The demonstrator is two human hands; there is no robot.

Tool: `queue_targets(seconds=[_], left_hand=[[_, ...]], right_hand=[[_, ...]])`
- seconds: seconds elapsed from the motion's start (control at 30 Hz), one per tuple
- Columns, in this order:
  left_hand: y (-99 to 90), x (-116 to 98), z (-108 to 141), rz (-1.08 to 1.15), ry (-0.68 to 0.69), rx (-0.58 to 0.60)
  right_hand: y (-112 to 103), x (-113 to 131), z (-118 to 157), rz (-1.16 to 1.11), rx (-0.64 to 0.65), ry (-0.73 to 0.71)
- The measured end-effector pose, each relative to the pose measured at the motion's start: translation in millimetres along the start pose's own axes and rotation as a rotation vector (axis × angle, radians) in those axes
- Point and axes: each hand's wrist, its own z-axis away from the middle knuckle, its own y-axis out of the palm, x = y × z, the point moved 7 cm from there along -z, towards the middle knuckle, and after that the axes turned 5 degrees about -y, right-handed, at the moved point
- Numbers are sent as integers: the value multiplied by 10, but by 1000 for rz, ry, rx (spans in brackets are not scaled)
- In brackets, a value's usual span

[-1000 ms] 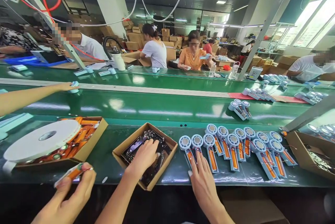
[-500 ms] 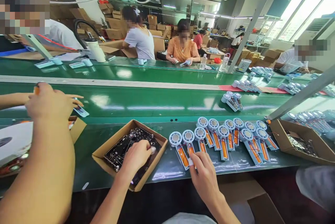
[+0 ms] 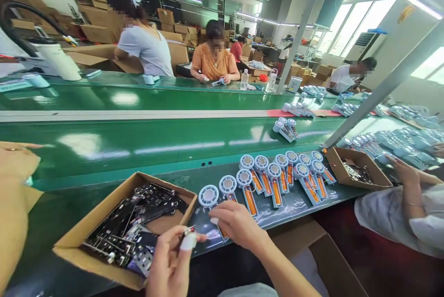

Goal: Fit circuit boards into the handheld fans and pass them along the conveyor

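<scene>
My left hand [image 3: 173, 257] is closed, thumb against fingers, at the near right corner of an open cardboard box [image 3: 72, 246]. Pinched in it is a small circuit board [image 3: 188, 231], of which only one end shows. Inside the box lie several black circuit boards [image 3: 142, 209]. My right hand [image 3: 237, 225] has its fingers closed around the handle of the nearest light-blue handheld fan [image 3: 208, 196], which lies on the bench with its round head away from me. The hand covers most of that handle. More open fan bodies [image 3: 250, 202] with orange strips in their handles lie to the right.
Behind the bench runs a green conveyor [image 3: 166, 135] carrying a few fans [image 3: 286, 129]. A second box of parts [image 3: 381, 181] stands at the right, beside a co-worker's arm [image 3: 412, 186]. Another person's arm [image 3: 14, 213] reaches in at the left. A slanted metal post [image 3: 367, 102] rises at the right.
My left hand has come out of the box with a circuit board. My right hand has moved left with the nearest fan, away from the others. The view has swung right.
</scene>
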Motion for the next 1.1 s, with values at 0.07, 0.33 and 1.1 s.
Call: queue_targets(seconds=[0.07,0.33,1.1], left_hand=[[136,135,84,-7,-35,44],[369,135,-95,-248,-8,63],[232,441,108,27,-401,218]], right_hand=[[-3,-162,58,-232,-100,195],[-92,-255,221,-373,-185,352],[148,85,160,-4,-78,-47]])
